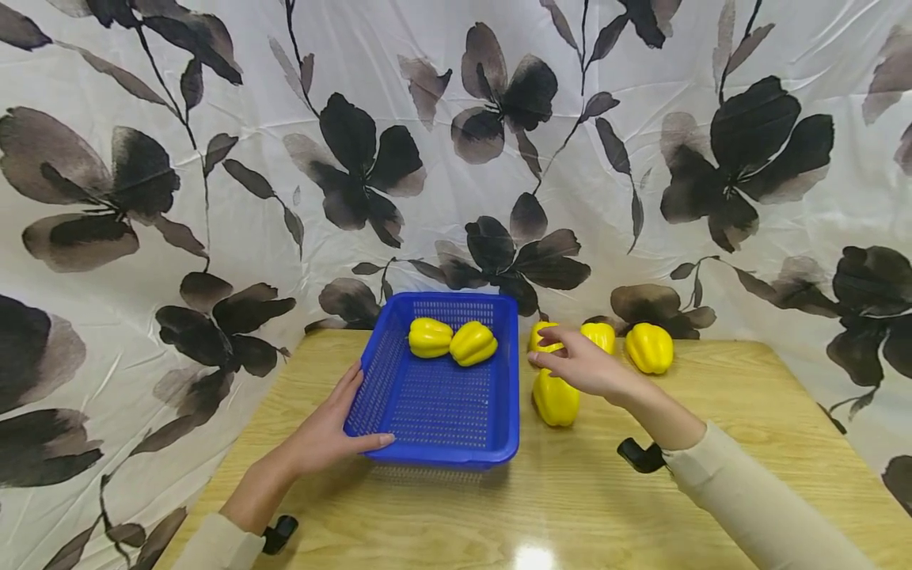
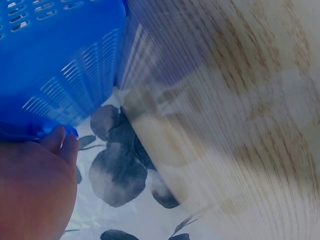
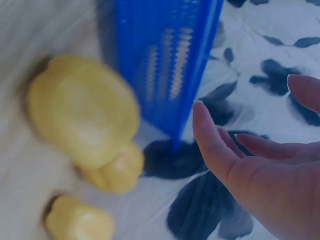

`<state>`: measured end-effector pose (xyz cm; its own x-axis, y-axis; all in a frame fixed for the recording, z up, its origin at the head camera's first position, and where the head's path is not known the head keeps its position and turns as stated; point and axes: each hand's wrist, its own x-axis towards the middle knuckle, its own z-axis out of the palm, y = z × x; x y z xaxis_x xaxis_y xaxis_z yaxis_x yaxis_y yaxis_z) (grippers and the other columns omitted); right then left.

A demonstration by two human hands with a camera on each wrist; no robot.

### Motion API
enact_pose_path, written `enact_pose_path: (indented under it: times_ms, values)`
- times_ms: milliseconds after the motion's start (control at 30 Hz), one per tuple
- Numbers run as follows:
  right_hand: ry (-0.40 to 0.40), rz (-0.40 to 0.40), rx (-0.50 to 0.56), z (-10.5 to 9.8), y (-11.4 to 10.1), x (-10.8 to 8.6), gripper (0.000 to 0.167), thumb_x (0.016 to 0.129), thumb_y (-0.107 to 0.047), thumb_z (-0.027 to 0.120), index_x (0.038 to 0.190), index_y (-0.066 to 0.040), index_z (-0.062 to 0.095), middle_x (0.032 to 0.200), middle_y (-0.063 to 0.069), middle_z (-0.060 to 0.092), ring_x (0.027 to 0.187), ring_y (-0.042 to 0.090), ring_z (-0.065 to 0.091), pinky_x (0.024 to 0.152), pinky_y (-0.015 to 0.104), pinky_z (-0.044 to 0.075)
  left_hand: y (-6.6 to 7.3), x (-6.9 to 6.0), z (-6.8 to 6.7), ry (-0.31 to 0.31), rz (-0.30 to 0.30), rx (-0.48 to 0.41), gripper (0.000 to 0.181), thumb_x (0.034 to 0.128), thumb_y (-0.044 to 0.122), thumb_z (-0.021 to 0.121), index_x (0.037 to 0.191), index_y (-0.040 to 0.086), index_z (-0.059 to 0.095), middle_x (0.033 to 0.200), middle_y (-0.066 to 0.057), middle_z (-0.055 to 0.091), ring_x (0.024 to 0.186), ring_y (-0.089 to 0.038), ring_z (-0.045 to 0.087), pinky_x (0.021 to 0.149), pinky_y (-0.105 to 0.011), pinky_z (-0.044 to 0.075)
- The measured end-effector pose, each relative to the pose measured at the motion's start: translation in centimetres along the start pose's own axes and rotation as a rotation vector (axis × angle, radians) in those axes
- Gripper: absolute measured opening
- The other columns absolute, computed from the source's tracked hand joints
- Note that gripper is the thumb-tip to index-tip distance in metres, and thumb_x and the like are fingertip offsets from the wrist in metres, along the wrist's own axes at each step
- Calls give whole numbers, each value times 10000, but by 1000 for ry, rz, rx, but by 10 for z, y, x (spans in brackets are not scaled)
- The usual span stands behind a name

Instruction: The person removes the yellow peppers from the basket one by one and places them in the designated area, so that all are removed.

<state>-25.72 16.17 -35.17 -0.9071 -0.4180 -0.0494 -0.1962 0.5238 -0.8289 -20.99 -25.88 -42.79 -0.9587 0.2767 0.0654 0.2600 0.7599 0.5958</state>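
Note:
A blue plastic basket (image 1: 438, 453) with perforated walls stands on the table, two yellow bell peppers (image 1: 431, 339) side by side toward its far end. My left hand (image 1: 324, 431) grips the basket's left rim near the front corner, thumb over the edge; the left wrist view shows fingertips at the blue rim (image 2: 37, 131). Right of the basket, my right hand (image 1: 587, 364) hovers with loosely bent, parted fingers and nothing between them. Just below it sits the nearest loose yellow bell pepper (image 1: 556, 400), which looks large in the right wrist view (image 3: 82, 110).
More loose yellow bell peppers stand along the table's back edge, one partly behind my right hand, another (image 1: 650, 348) farther right. The wooden table (image 1: 570, 507) ends at a white cloth (image 1: 427, 47) printed with dark flowers.

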Motion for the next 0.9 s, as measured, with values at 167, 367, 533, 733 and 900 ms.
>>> enact_pose_path:
  times_ms: [167, 367, 533, 733, 900]
  values:
    - [-8, -22, -4, 13, -23, 16, 662, 1044, -333, 592, 1542, 40, 364, 1510, 254, 467, 1252, 387, 588, 992, 472, 538, -1, 0, 0, 2, -2, 5, 1255, 799, 633, 788, 1655, 99, 42, 1724, -79, -4, 1527, -443, 186, 1135, -696, 278]
    - [-52, 16, 12, 24, -39, 38, 666, 1051, -341, 570, 1553, 33, 343, 1510, 241, 463, 1227, 378, 616, 1018, 465, 522, -3, -1, 0, -2, 4, 0, 1243, 811, 591, 799, 1656, 111, 25, 1724, -72, -15, 1533, -437, 171, 1142, -694, 267]
    - [-90, 68, 25, 29, -50, 61, 691, 1054, -376, 559, 1555, 41, 331, 1550, 242, 420, 1282, 360, 584, 1051, 465, 499, -3, -1, 0, -4, 3, -4, 1246, 807, 607, 794, 1657, 112, 28, 1725, -71, -15, 1533, -439, 173, 1143, -692, 267]
    - [-188, 234, 63, 34, -61, 90, 763, 1046, -420, 557, 1573, 35, 246, 1584, 211, 336, 1406, 385, 438, 1143, 512, 397, -4, -2, 0, -4, 1, -5, 1266, 797, 648, 782, 1657, 114, 21, 1724, -77, -13, 1534, -432, 173, 1145, -688, 268]
    - [-250, 427, 161, 43, -59, 115, 934, 1023, -407, 605, 1642, -50, 3, 1703, 178, 65, 1481, 481, 295, 1160, 556, 350, -2, -2, -1, -8, 0, -4, 1263, 800, 643, 780, 1655, 106, 22, 1724, -75, -18, 1537, -427, 167, 1149, -685, 265]
